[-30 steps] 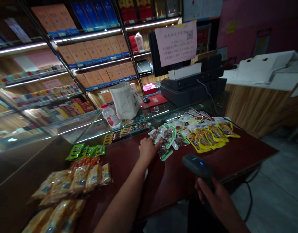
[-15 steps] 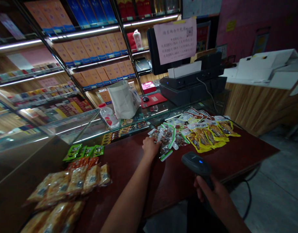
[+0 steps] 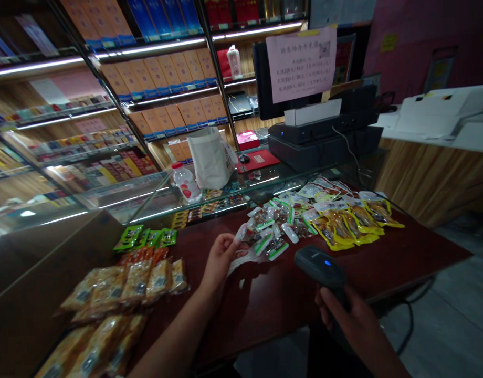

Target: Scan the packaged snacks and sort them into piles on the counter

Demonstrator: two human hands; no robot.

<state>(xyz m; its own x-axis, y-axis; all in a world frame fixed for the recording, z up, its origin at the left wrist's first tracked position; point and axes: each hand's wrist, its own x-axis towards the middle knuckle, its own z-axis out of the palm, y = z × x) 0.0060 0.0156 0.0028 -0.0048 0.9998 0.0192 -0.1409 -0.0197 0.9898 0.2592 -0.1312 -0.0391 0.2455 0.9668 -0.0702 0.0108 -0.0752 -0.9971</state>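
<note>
My left hand [image 3: 221, 258] pinches the edge of a small clear snack packet [image 3: 245, 234] at the near left of a loose pile. Green-and-white strips mark the other snack packets [image 3: 281, 215] in that pile, which hold dark brown pieces. In my right hand [image 3: 342, 310] is a dark grey barcode scanner [image 3: 320, 265] with a lit blue light, its head pointing up and left over the table [image 3: 281, 294]. Yellow-edged food pouches [image 3: 347, 223] lie in a row right of the pile, with flat printed packets [image 3: 326, 188] behind.
Wrapped bread packs [image 3: 123, 281], orange packets [image 3: 147, 254] and green packets [image 3: 129, 237] lie at left beside a cardboard box [image 3: 68, 252]. Behind are a glass counter with a bottle [image 3: 186, 182], a white bag [image 3: 212, 160] and a monitor [image 3: 263, 79]. A cable hangs at right.
My left hand has drawn back left and nearer from the pile with a packet in its fingers. Packets in the pile have shifted. The scanner stays nearly where it was.
</note>
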